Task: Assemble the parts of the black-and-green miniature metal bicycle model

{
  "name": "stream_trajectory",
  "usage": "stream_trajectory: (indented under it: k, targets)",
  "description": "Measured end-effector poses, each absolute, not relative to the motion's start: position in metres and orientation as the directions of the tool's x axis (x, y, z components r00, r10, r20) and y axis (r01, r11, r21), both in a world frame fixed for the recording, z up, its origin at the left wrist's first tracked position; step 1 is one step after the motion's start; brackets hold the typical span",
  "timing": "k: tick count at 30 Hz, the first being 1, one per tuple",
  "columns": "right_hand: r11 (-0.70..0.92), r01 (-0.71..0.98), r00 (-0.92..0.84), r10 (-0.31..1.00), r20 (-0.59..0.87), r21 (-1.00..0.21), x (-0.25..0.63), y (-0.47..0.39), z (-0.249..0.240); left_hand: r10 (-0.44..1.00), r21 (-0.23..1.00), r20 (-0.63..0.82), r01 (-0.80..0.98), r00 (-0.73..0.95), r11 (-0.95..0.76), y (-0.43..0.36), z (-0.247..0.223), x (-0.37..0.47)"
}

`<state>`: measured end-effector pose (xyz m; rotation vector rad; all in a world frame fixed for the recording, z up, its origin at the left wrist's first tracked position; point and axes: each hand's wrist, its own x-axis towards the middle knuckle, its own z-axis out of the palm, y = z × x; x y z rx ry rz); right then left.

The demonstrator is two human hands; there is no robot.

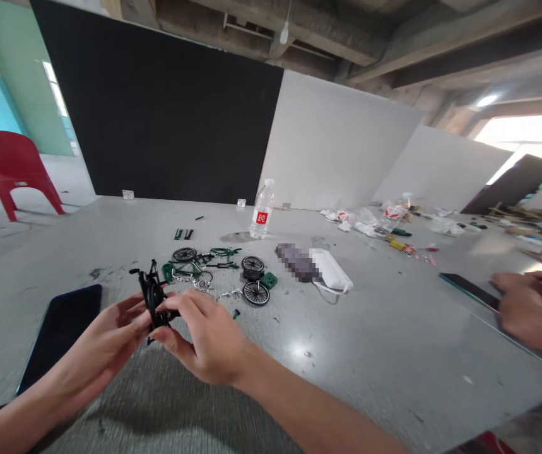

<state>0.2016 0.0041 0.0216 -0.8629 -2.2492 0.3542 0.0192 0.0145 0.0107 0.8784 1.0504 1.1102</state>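
Note:
My left hand (122, 328) is closed around a black plastic model part (152, 296) with thin arms sticking out at its top. From the other side, my right hand (207, 334) pinches the same part between thumb and fingers. Just beyond my hands lie pieces of a model bicycle: a green frame (195, 268), a loose wheel (184, 254), and a pair of spoked wheels (256, 292) beside a small green piece (269, 280). Silvery chain-like bits (202, 284) sit among them. My fingers cover some of the black part.
A dark phone or tablet (62, 334) lies at the left. Behind the pieces stand a water bottle (262, 211) and two small dark parts (183, 234). A white case (331, 271) lies to the right. Another person's hands (530, 302) rest at the far right near a dark flat device (469, 290).

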Motion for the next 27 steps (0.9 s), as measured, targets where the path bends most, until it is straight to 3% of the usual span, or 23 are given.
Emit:
stream_trajectory:
  k: [5,11,17,21,24,27]
  targets:
    - [0.765,0.430,-0.543,0.643,0.540,-0.479,0.213,0.014,0.027,0.954,0.891,-0.298,-0.349,0.033,0.290,0.014,0.019,0.018]
    - [0.677,0.525,-0.294,0.713,0.637,-0.515,0.236,0.038,0.026,0.934,0.850,-0.358,-0.413,0.000,0.326,0.018,0.017,0.014]
    - [0.541,0.630,-0.331,0.836,0.438,-0.557,0.236,0.039,0.024,0.902,0.801,-0.425,-0.496,-0.077,0.335,0.021,0.021,0.014]
    - [0.569,0.744,-0.487,0.820,0.299,-0.350,0.234,0.037,0.022,0.880,0.780,-0.461,-0.522,-0.110,0.344,0.018,0.035,0.020]
    - [0.665,0.736,-0.628,0.740,0.241,-0.124,0.232,0.037,0.020,0.879,0.775,-0.461,-0.537,-0.119,0.333,0.016,0.042,0.025]
    - [0.717,0.697,-0.704,0.686,0.183,-0.006,0.227,0.035,0.017,0.893,0.778,-0.441,-0.534,-0.087,0.332,0.016,0.044,0.026]
